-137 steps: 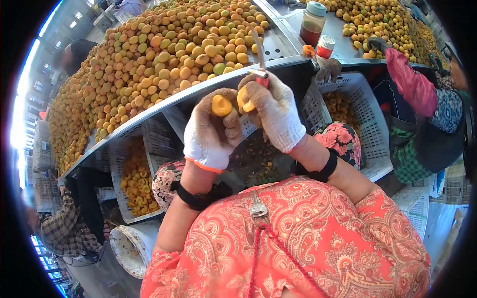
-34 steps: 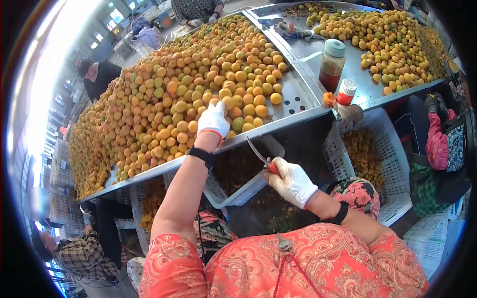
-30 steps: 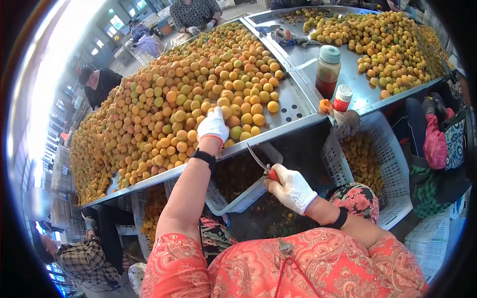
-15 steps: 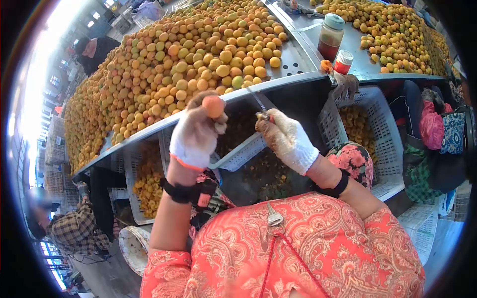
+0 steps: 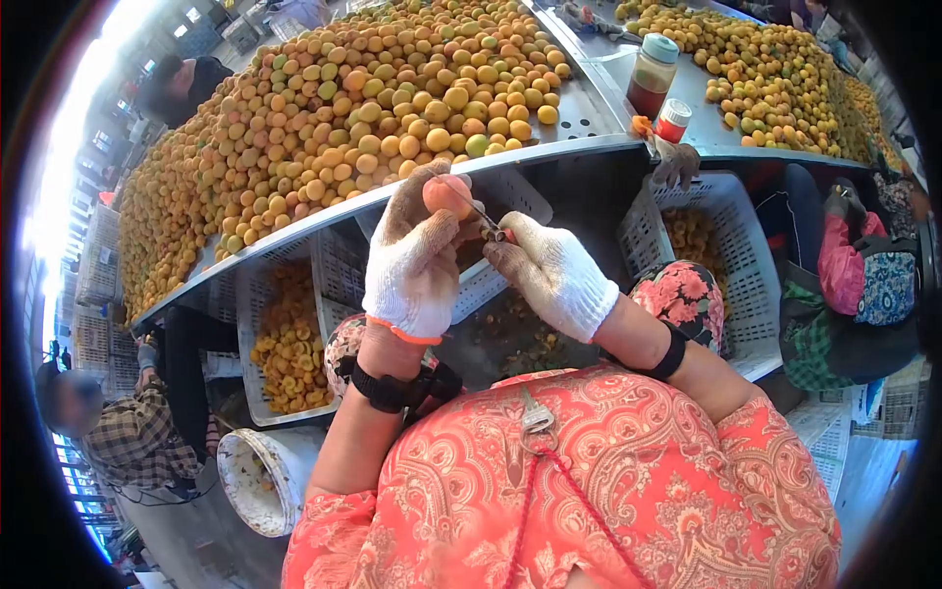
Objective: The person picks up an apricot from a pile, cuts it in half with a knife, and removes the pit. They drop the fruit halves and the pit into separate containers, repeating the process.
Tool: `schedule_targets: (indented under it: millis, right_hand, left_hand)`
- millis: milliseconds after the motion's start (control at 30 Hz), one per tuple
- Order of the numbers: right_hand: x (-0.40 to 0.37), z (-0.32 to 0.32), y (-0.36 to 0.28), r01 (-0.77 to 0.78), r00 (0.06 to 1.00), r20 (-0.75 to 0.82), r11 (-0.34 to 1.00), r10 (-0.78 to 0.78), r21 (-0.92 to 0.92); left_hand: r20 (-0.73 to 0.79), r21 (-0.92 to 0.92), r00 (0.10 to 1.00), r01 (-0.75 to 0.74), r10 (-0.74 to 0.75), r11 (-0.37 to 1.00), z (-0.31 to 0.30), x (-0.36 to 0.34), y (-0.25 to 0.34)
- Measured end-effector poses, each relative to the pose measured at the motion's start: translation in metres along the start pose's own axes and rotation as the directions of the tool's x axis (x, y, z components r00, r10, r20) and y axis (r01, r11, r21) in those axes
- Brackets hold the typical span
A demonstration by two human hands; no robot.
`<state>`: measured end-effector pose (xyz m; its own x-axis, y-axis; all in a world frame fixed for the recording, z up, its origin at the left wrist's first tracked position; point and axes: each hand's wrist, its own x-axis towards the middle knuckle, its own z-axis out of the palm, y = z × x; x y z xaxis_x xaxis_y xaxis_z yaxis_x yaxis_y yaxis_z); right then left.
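Note:
In the head view my left hand (image 5: 417, 250), in a stained white knit glove, grips a reddish-orange apricot (image 5: 446, 196) between thumb and fingers. My right hand (image 5: 551, 267), gloved likewise, is closed around the handle of a small knife (image 5: 480, 213). The knife's thin blade lies against the apricot, and whether it has cut in cannot be made out. Both hands are in front of the metal table edge, below a large heap of whole apricots (image 5: 392, 93).
Crates with halved apricots stand below at left (image 5: 257, 388) and right (image 5: 756, 285). A white bucket (image 5: 294, 481) is at lower left. A jar (image 5: 653, 74) and a red-and-white bottle (image 5: 674, 120) stand on the table. People sit on both sides, one in a checked shirt (image 5: 137, 432).
My left hand has moved right and slightly down with the apricot. The knife in my right hand has tilted and now meets the fruit; before, they were apart.

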<state>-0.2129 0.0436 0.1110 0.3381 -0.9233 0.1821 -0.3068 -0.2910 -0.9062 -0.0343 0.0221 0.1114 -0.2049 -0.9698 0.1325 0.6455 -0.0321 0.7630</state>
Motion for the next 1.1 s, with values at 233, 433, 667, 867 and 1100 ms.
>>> schedule_targets:
  millis: [233, 433, 667, 867, 1100]
  right_hand:
    - [-0.002, 0.001, 0.001, -0.013, 1.000, 0.017, 1.000, 0.013, -0.017]
    - [-0.005, 0.004, 0.008, 0.076, 0.997, -0.026, 0.992, -0.079, -0.103]
    - [-0.003, 0.015, 0.023, 0.099, 0.986, -0.122, 0.985, -0.116, -0.139]
    - [0.003, 0.021, 0.025, 0.093, 0.965, -0.210, 0.952, -0.159, -0.291]
    - [0.006, 0.022, 0.031, 0.040, 0.967, -0.227, 0.955, -0.111, -0.295]
  left_hand:
    - [0.001, 0.076, 1.000, -0.030, 0.030, 0.997, 0.007, -0.004, 0.000]
    - [0.018, 0.088, 0.999, -0.051, 0.050, 0.995, 0.013, -0.001, -0.002]
    - [-0.009, 0.018, 0.999, -0.047, 0.047, 0.999, 0.024, 0.001, -0.005]
    - [-0.047, -0.234, 0.995, 0.072, -0.085, 0.970, 0.016, 0.005, -0.020]
    - [-0.056, -0.039, 0.998, 0.028, -0.031, 0.999, 0.016, 0.011, -0.028]
